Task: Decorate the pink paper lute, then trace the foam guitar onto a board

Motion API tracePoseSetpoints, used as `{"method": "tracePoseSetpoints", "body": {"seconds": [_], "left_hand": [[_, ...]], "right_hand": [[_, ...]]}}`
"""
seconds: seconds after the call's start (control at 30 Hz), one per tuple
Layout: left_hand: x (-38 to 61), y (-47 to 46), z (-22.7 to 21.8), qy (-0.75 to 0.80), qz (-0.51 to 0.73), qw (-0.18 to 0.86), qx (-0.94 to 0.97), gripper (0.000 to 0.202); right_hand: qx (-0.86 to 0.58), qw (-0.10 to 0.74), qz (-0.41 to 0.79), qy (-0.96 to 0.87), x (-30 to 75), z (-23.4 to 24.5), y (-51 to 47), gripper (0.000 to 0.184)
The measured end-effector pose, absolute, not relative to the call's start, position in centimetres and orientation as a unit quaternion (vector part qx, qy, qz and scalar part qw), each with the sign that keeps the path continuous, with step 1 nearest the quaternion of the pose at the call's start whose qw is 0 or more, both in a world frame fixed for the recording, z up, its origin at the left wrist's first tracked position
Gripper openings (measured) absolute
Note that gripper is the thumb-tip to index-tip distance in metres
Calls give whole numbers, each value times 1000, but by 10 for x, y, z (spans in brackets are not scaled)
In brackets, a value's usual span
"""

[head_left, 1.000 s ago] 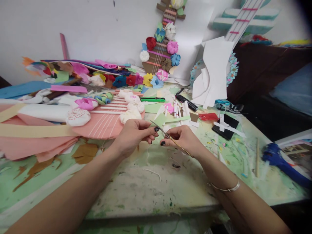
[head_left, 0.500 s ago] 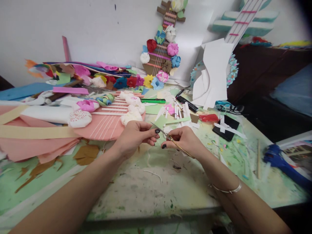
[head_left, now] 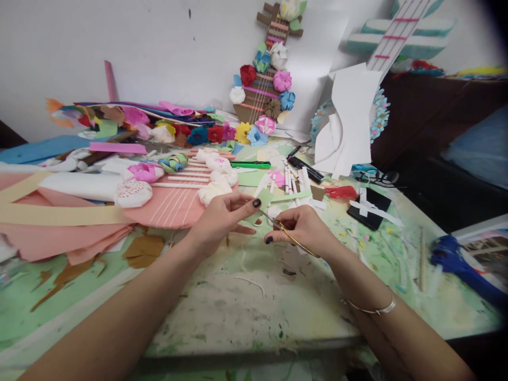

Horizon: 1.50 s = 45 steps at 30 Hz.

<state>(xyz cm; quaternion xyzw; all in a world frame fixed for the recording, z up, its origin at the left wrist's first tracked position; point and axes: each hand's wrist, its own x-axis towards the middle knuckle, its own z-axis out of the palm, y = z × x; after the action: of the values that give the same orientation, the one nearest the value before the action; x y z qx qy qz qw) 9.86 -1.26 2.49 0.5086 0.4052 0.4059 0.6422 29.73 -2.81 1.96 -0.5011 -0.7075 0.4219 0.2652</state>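
My left hand [head_left: 222, 218] pinches a small piece of light green paper [head_left: 262, 202] between thumb and fingers, above the middle of the table. In my right hand [head_left: 304, 228] is a pair of scissors [head_left: 293, 239] with gold-coloured handles. Their blades point left and touch or nearly touch the paper's edge beside my left thumb; whether they are cutting into it I cannot tell. To the left lies a pink paper guitar body [head_left: 170, 206] with white strings and paper flowers. White rolled paper sticks [head_left: 291, 182] lie just beyond my hands.
A brown guitar covered in paper flowers [head_left: 262, 90] leans on the wall. White cut paper [head_left: 351, 116] stands at the back right. A blue glue gun [head_left: 448, 254], a black phone-like slab [head_left: 373, 219], black markers [head_left: 307, 166] and a green cutter [head_left: 250, 164] lie about the table.
The green paper has turned in my left hand and shows more of its face. The scissor tips have drawn slightly right, away from my left thumb.
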Motion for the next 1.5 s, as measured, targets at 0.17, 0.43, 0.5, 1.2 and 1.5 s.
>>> {"method": "tracePoseSetpoints", "body": {"seconds": [0.17, 0.43, 0.5, 1.2, 1.5], "left_hand": [[98, -12, 25, 406, 435, 608, 526, 28], [96, -9, 22, 416, 425, 605, 530, 17], [96, -9, 22, 422, 421, 604, 529, 16], [101, -18, 26, 386, 587, 522, 483, 10], [106, -21, 25, 401, 555, 528, 503, 11]], "right_hand": [[-497, 241, 414, -724, 297, 21, -29, 55], [-485, 194, 419, -743, 298, 22, -30, 49], [-484, 184, 412, -750, 298, 22, -30, 49], [-433, 371, 463, -678, 288, 10, -32, 52], [-421, 375, 481, -671, 281, 12, -41, 54]]}}
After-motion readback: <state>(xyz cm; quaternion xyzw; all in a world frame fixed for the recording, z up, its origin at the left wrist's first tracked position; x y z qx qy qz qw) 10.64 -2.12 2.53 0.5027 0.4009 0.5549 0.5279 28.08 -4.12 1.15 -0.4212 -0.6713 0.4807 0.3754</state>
